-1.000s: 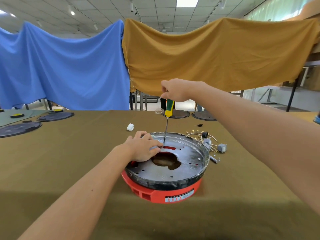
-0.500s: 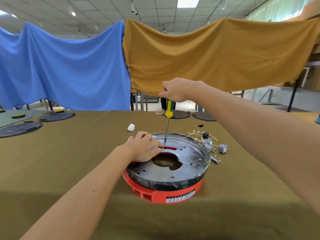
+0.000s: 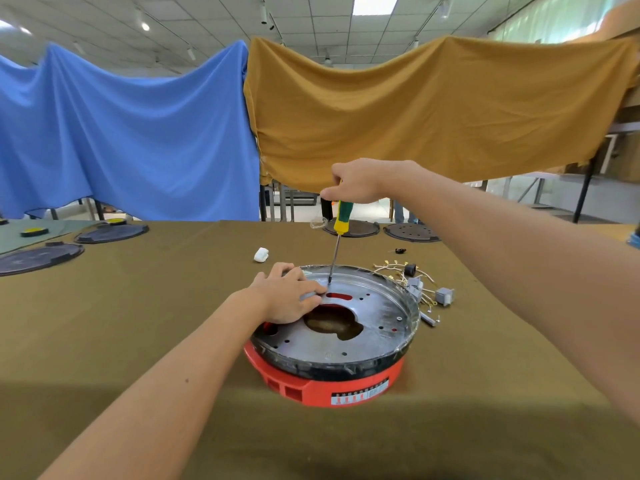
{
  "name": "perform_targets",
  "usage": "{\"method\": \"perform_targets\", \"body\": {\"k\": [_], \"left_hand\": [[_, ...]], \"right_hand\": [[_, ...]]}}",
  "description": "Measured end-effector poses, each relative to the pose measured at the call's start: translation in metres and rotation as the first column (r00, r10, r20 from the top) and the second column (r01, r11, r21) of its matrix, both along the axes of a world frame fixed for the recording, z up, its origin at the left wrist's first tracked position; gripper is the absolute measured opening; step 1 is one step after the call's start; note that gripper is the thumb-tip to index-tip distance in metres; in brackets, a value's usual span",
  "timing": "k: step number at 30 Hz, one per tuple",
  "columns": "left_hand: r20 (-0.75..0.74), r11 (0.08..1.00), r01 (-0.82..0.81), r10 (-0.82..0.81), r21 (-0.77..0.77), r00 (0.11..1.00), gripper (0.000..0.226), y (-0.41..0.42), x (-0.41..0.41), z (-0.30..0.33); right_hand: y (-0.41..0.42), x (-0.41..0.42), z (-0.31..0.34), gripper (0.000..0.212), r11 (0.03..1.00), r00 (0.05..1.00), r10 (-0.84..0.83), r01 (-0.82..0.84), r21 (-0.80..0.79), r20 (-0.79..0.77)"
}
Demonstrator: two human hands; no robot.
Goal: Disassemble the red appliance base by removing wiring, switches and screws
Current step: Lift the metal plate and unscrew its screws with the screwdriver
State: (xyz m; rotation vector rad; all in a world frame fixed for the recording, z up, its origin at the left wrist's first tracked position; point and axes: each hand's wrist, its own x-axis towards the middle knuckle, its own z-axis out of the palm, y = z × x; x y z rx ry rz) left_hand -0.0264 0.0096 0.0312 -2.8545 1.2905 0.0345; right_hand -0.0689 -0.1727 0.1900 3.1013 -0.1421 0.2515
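From the head camera, the round red plastic appliance base sits at the middle of the olive-cloth-covered table, topped by a grey perforated metal plate with a large irregular opening at its centre. The left hand lies on the plate at about 10 o'clock, palm down, its fingers relaxed and loosely spread, pressing on the metal beside a red slot. The right hand is raised above the base, fingers curled round the top of a green-and-yellow-handled screwdriver; the thin steel shaft runs almost straight down and its tip meets the plate at about 12 o'clock, just beside the left fingertips. At 2 o'clock from the base, a loose bundle of pale wires with brass terminals and small grey switches lies on the cloth, touching the plate's rim. A small white plastic part rests at 11 o'clock, apart from the base. Dark round discs lie along the table's far edge.
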Motion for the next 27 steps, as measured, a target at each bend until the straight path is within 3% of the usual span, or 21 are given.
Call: {"method": "perform_targets", "body": {"k": [3,7,9,12,14,16,18,20,22,27], "left_hand": [[-0.001,1.000,-0.003,0.003,0.000,1.000,0.042,0.001,0.000,0.001],[0.014,1.000,0.002,-0.002,-0.009,1.000,0.042,0.001,-0.002,0.000],[0.006,1.000,0.001,-0.001,-0.009,1.000,0.042,0.001,-0.003,0.001],[0.008,1.000,0.003,-0.003,-0.003,1.000,0.042,0.001,-0.004,0.001],[0.009,1.000,0.003,-0.003,-0.001,1.000,0.042,0.002,-0.004,0.002],[0.000,1.000,0.003,-0.003,-0.001,1.000,0.042,0.001,-0.004,0.001],[-0.004,1.000,0.002,-0.002,-0.004,1.000,0.042,0.001,-0.004,0.002],[-0.007,1.000,0.004,-0.004,-0.007,1.000,0.042,0.001,-0.003,0.002],[-0.003,1.000,0.005,-0.005,-0.006,1.000,0.042,0.002,-0.004,0.001],[0.001,1.000,0.003,-0.003,0.001,1.000,0.042,0.002,-0.005,0.003]], "right_hand": [[0.001,0.003,-0.002,0.032,0.995,0.999,0.017,-0.013,-0.102,0.032],[-0.003,0.001,0.001,0.018,0.974,0.984,0.169,-0.175,0.146,0.053],[-0.005,-0.004,0.002,0.022,0.937,0.972,0.222,-0.235,0.259,0.078],[-0.006,-0.007,0.000,0.039,0.858,0.971,0.228,-0.235,0.458,0.071],[-0.003,-0.004,-0.002,0.035,0.828,0.980,0.195,-0.192,0.527,0.050],[0.001,-0.002,-0.002,0.023,0.903,0.992,0.121,-0.125,0.411,0.036],[0.004,0.001,-0.004,0.045,0.986,0.997,0.047,-0.055,0.156,0.056],[0.006,0.004,-0.007,0.052,0.999,0.992,0.016,-0.020,0.031,0.124],[0.006,0.008,-0.009,0.039,0.998,0.991,0.027,-0.034,0.052,0.134],[0.004,0.001,-0.005,0.017,0.943,0.983,0.153,-0.177,0.283,0.105]]}}
